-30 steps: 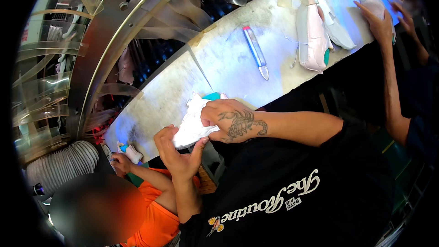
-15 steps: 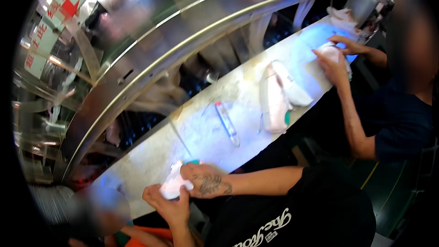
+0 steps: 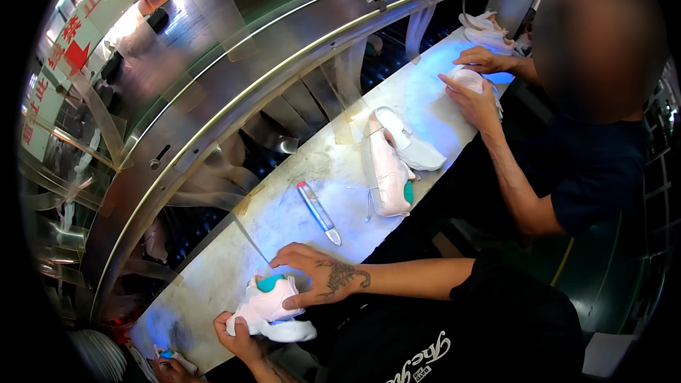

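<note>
Pink-and-white shoe (image 3: 268, 310) with a teal insole lies on its side at the near end of the long pale workbench (image 3: 312, 170), close to the bench's front edge, and both of the person's hands are on it. Their right hand (image 3: 323, 276), tattooed on the back, lies over the shoe's upper side with the fingers spread and curled around it, grasping it from above. Their left hand (image 3: 241, 337) comes up from below, its fingers wrapped about the sole end, thumb pressed on the white sole. Just beyond the right hand, a slim pen-like tool (image 3: 318, 212) with a red tip lies loose on the bench. Farther along lies a pair of similar pink-and-white shoes (image 3: 394, 163), touching each other. At the far end a neighbouring person in a dark blue shirt (image 3: 592, 170) has both hands on another pale shoe (image 3: 472, 79). Behind the bench runs a curved metal housing (image 3: 269, 64) with clear plastic strips hanging from it. At the lower left edge, another worker's hand (image 3: 167, 367) holds a small object, too blurred to tell.
</note>
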A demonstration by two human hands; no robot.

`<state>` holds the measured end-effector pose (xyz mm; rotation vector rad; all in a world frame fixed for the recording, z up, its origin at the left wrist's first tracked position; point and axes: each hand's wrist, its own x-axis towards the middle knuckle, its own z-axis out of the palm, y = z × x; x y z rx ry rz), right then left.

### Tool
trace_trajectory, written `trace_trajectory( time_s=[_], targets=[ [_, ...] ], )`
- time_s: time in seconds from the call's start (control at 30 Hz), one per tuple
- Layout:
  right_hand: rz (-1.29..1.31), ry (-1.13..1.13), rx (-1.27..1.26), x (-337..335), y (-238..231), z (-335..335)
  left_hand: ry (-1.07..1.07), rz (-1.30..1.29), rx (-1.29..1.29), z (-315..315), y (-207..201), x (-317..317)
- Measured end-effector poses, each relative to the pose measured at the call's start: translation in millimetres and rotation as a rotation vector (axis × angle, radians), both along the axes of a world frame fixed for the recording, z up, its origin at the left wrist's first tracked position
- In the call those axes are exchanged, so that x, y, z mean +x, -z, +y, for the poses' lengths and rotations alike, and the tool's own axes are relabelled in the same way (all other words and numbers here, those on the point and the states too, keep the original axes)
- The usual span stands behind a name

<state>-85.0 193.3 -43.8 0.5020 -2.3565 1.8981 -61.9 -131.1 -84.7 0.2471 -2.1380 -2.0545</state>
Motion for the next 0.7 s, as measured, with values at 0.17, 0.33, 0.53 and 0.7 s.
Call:
trace_trajectory(
  time_s=[0.17,0.33,0.53,0.7],
  targets=[
    [0.222,-0.205,-0.264,-18,-71,-10,0.232,-0.147,0.32,89,-38,-7],
    [0.199,-0.142,0.023,-47,-68,-6,0.403,0.048,0.479,120,-80,-12],
    [0.12,-0.146,0.075,-61,-69,-18,0.382,0.353,-0.198,109,-86,2],
    [-0.139,-0.183,0.084,-96,-66,-10,0.374,0.641,-0.537,85,-33,7]
  ],
)
